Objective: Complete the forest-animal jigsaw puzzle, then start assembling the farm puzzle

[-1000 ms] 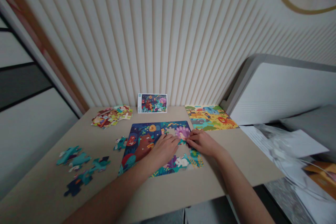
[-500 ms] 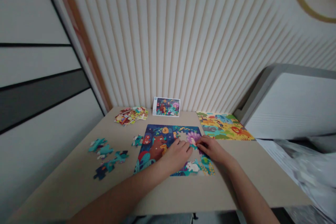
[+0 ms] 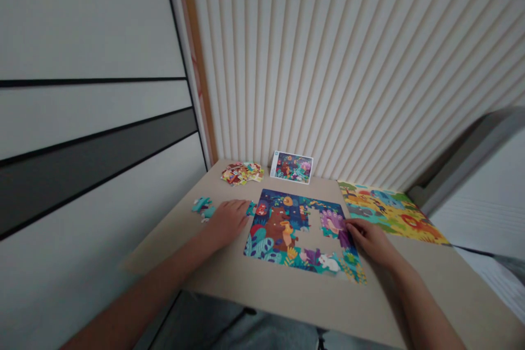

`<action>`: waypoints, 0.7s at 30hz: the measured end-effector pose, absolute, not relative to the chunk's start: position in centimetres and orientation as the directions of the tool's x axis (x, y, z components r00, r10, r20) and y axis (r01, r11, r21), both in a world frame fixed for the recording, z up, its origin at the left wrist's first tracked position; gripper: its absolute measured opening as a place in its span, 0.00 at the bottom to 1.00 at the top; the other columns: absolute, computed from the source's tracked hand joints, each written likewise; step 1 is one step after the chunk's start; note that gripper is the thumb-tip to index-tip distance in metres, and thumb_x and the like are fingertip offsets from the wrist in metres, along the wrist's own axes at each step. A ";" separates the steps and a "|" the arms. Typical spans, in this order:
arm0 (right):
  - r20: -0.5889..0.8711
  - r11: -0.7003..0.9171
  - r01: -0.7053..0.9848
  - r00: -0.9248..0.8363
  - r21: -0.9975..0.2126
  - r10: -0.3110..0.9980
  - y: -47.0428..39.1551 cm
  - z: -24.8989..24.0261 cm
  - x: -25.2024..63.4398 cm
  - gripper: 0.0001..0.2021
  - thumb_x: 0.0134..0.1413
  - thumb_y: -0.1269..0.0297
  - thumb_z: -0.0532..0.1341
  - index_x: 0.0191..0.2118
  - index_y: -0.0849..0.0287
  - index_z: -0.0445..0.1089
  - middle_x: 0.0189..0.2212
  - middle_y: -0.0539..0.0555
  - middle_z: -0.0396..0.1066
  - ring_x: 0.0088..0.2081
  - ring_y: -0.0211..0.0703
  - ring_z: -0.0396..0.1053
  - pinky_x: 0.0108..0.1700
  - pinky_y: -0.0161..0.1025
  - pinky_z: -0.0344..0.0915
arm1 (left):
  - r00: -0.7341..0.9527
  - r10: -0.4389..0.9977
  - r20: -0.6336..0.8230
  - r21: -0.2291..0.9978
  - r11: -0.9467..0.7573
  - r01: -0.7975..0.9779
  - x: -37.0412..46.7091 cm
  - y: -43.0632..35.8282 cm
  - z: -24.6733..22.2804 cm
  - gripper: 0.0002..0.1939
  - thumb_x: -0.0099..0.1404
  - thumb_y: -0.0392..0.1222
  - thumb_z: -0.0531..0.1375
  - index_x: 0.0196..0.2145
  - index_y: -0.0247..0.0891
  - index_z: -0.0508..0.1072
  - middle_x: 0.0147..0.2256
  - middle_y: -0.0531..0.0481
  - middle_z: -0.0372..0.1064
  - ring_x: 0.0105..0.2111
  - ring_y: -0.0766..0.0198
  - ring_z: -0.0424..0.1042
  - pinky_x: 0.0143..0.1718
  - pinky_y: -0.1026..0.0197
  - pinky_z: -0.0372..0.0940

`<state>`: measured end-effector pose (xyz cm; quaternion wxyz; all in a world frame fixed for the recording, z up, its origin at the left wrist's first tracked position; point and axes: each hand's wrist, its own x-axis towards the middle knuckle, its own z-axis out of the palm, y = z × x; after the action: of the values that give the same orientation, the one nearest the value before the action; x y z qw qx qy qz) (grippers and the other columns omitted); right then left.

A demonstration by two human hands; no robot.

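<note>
A dark blue jigsaw puzzle [image 3: 283, 229] lies on the table with an irregular gap right of its centre. My left hand [image 3: 230, 220] is over the loose teal pieces [image 3: 202, 205] left of the puzzle; its fingers are bent, and whatever lies beneath them is hidden. One teal piece [image 3: 251, 208] shows between this hand and the puzzle's left edge. At the puzzle's right edge, beside the purple peacock part [image 3: 333, 221], rests my right hand [image 3: 361, 229], thumb and fingers pressed together; what they hold, if anything, is too small to tell.
A picture card [image 3: 292, 168] leans against the ribbed wall at the back. Left of it is a heap of red and yellow pieces [image 3: 241, 173]. A yellow animal puzzle [image 3: 389, 210] lies at the back right of the table [image 3: 287, 298].
My left hand has moved from over the puzzle to the loose pieces on the left. My right hand stays by the puzzle's right side. The view has turned left.
</note>
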<state>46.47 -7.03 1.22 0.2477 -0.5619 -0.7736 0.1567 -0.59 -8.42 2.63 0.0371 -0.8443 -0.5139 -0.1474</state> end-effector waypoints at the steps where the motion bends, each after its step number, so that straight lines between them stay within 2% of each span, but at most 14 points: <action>1: 0.204 0.318 0.790 -0.246 -0.524 0.948 -7.0 1.1 46.3 0.19 0.64 0.51 0.54 0.47 0.56 0.77 0.43 0.58 0.79 0.41 0.53 0.75 0.43 0.45 0.70 | 0.442 0.855 0.273 0.098 -0.482 0.871 -1.2 -7.4 2.3 0.22 0.72 0.44 0.56 0.60 0.35 0.67 0.57 0.37 0.68 0.57 0.51 0.67 0.58 0.50 0.59; 4: 0.204 0.313 0.788 -0.240 -0.530 0.949 -6.8 0.8 46.2 0.19 0.64 0.51 0.54 0.47 0.55 0.78 0.44 0.58 0.79 0.43 0.54 0.75 0.46 0.47 0.70 | 0.473 0.847 0.243 0.104 -0.508 0.855 -1.9 -5.3 1.3 0.25 0.70 0.49 0.57 0.61 0.35 0.66 0.59 0.37 0.67 0.58 0.49 0.66 0.59 0.49 0.59; 9: 0.213 0.311 0.791 -0.231 -0.527 0.949 -7.0 1.0 46.4 0.19 0.65 0.52 0.54 0.46 0.56 0.78 0.44 0.57 0.79 0.44 0.54 0.75 0.48 0.48 0.69 | 0.490 0.847 0.204 0.111 -0.517 0.848 -1.9 -4.1 0.1 0.22 0.71 0.48 0.56 0.57 0.32 0.70 0.53 0.35 0.70 0.54 0.47 0.69 0.57 0.46 0.62; 13: 0.222 0.316 0.800 -0.233 -0.510 0.947 -7.3 1.5 46.0 0.18 0.66 0.54 0.53 0.45 0.56 0.77 0.43 0.57 0.79 0.43 0.53 0.75 0.48 0.47 0.69 | 0.488 0.845 0.219 0.207 -0.529 0.823 -2.5 -3.5 -0.6 0.23 0.69 0.47 0.57 0.58 0.33 0.69 0.52 0.35 0.70 0.53 0.48 0.69 0.58 0.47 0.62; 16: 0.222 0.323 0.799 -0.241 -0.508 0.945 -7.4 1.8 45.7 0.18 0.66 0.54 0.53 0.44 0.56 0.78 0.43 0.57 0.79 0.43 0.52 0.75 0.47 0.46 0.69 | 0.485 0.846 0.224 0.302 -0.533 0.791 -3.2 -3.0 -1.3 0.25 0.69 0.44 0.54 0.62 0.36 0.64 0.56 0.38 0.68 0.57 0.52 0.67 0.61 0.50 0.60; 21: 0.218 0.319 0.799 -0.239 -0.509 0.946 -7.5 2.1 45.5 0.17 0.66 0.55 0.53 0.44 0.56 0.77 0.42 0.57 0.79 0.42 0.51 0.75 0.46 0.44 0.68 | 0.423 0.875 0.235 0.347 -0.482 0.805 -4.2 -2.3 -1.9 0.26 0.66 0.41 0.54 0.61 0.38 0.64 0.60 0.41 0.65 0.60 0.53 0.64 0.63 0.49 0.58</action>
<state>45.52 -7.53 2.09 0.2488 -0.5645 -0.7731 0.1476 -4.21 -2.32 -1.90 -0.0906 -0.8386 -0.5007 -0.1944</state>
